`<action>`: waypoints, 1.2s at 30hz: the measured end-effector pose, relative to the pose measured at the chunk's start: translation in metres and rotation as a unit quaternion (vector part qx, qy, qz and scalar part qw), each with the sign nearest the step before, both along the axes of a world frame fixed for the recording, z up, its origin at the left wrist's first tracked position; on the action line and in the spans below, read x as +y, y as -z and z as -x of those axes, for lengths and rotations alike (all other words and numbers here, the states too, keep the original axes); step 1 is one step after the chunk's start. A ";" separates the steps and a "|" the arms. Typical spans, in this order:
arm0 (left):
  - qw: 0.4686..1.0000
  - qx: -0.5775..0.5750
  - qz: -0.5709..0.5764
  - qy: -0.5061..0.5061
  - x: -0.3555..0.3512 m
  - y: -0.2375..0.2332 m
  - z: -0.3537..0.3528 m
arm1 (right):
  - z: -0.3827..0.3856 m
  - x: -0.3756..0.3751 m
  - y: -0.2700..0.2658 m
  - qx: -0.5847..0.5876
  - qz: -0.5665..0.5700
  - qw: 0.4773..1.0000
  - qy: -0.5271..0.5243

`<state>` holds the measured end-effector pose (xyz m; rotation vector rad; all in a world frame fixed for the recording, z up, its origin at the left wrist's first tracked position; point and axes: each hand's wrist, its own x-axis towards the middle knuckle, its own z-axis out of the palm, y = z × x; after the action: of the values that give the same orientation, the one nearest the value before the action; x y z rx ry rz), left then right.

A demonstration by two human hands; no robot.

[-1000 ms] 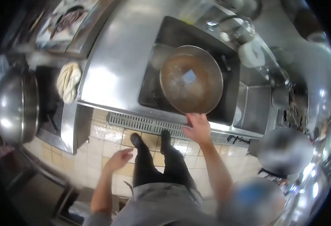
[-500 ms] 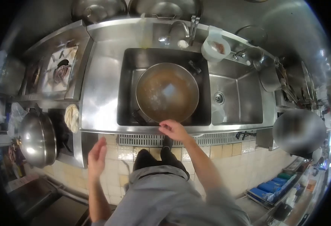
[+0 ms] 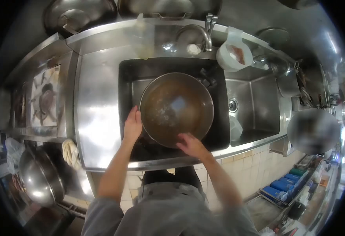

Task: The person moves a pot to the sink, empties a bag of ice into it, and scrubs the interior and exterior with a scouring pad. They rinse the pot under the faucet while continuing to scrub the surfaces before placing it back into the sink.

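Observation:
A large round metal bowl [image 3: 156,88] of cloudy brown liquid sits in the dark left sink basin [image 3: 130,67]. Whitish specks or foam float at the left of its surface, beside a bright reflection. My left hand [image 3: 133,125] is open at the bowl's left side, fingers stretched out and fingertips right at the rim. At the near rim is my right hand [image 3: 192,146], its thumb and fingers apart and fingertips overlapping the bowl's edge in this view. Neither hand has anything visible between its fingers.
A curved faucet [image 3: 208,41] rises behind the basin, with a white plastic container [image 3: 222,59] to its right. The right basin [image 3: 259,94] has a drain and a translucent piece. A folded cloth [image 3: 71,154] and a metal wok [image 3: 41,177] are at left.
Both hands have moved forward over the sink, the left from beside the body to the bowl's left rim, the right from the sink's front edge to the near rim. The view has shifted too.

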<state>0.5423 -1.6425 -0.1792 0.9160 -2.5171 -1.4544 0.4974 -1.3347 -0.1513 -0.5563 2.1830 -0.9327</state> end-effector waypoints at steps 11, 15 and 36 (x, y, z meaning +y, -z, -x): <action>0.992 -0.052 0.112 0.026 -0.015 0.111 0.096 | 0.120 -0.046 0.150 0.212 -0.101 0.972 -0.025; 0.991 -0.085 0.105 0.007 -0.014 0.096 0.103 | 0.155 -0.061 0.200 0.237 -0.160 0.954 -0.091; 0.993 -0.036 0.110 0.015 -0.016 0.108 0.102 | 0.058 -0.166 0.230 -0.017 -0.125 0.974 -0.186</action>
<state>0.4407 -1.6585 -0.2874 0.9100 -2.6852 -1.1406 0.4396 -1.5009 -0.3811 -0.7819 2.0287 -0.4569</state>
